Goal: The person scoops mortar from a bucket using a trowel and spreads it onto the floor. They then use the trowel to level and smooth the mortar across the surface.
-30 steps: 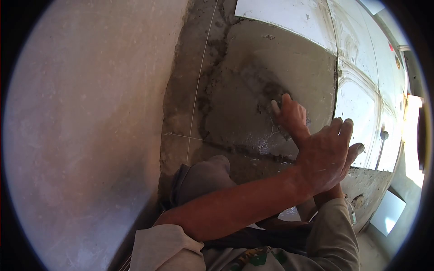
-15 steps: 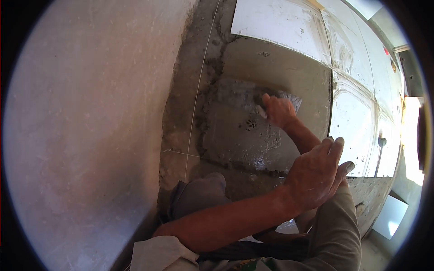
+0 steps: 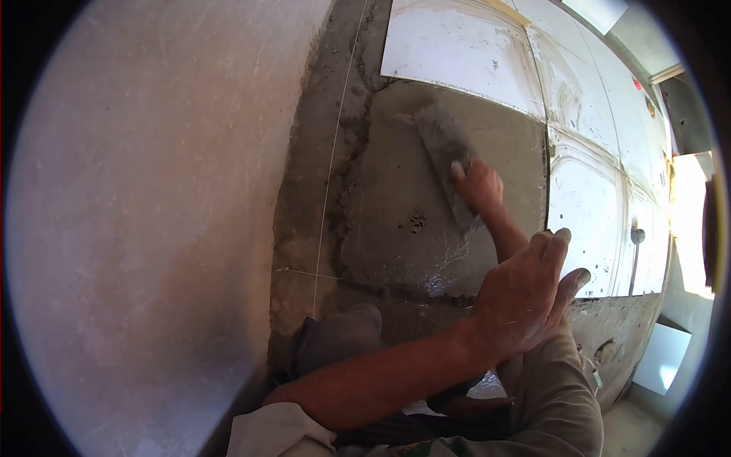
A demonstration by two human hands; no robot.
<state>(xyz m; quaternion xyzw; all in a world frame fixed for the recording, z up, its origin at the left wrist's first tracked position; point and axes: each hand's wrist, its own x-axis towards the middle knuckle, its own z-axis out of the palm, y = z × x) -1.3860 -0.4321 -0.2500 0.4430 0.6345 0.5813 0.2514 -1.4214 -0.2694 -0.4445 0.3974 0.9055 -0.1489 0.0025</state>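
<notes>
My right hand (image 3: 483,187) is closed round the handle of a flat rectangular trowel (image 3: 440,145). The blade, smeared with grey mortar, lies slanted across the wet mortar bed (image 3: 381,194). A small rough pit (image 3: 416,222) shows in the bed's surface, and water glistens along its near edge. Nearer to me, my left hand (image 3: 521,293) lies across my right arm, its fingers stretched out and the thumb apart, holding nothing.
White tiles (image 3: 457,38) border the bed at the far side, and more smeared tiles (image 3: 582,198) lie to the right. A thin string (image 3: 333,152) runs along the wall (image 3: 152,190) at left. My knee (image 3: 343,335) is close to the bed's near edge.
My right hand has moved slightly away from me with the trowel, whose blade has turned from lying crosswise to pointing toward the far tile. My left hand has barely moved.
</notes>
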